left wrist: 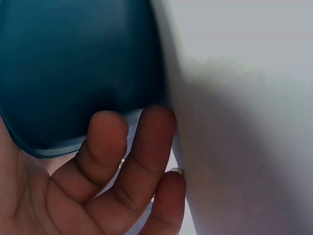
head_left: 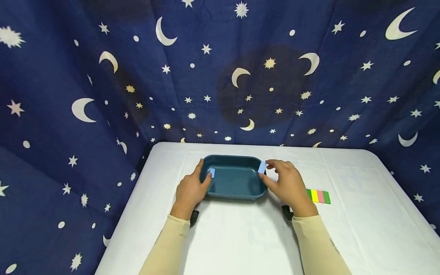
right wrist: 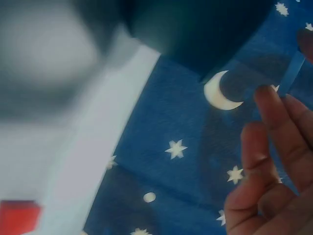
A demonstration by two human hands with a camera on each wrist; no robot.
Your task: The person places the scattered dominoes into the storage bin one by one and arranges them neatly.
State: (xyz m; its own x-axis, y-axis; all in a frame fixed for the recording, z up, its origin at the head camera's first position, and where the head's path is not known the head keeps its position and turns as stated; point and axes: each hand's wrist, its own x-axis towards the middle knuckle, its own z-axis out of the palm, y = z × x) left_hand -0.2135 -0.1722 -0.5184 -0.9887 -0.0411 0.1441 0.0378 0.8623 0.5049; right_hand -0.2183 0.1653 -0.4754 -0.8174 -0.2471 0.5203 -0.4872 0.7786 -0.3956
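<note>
A dark teal plastic tray [head_left: 233,196] stands on the white table, and the left hand [head_left: 191,190] grips its left end. That thumb lies over the rim; in the left wrist view the other fingers [left wrist: 108,134] curl against the outer wall. Inside the tray, close to the left thumb, is a small light blue rectangular block [head_left: 212,173]. At the tray's right rim, the right hand [head_left: 287,184] pinches a second light blue block [head_left: 262,167] between thumb and fingertips. In the right wrist view only a thin edge of this held block [right wrist: 292,72] shows.
Right of the tray, partly behind the right wrist, several flat coloured pieces [head_left: 320,196] in green, yellow and pink lie side by side. A red piece [right wrist: 19,217] appears in the right wrist view. Behind the table [head_left: 237,236] hangs a dark blue curtain [head_left: 213,84] with moons and stars.
</note>
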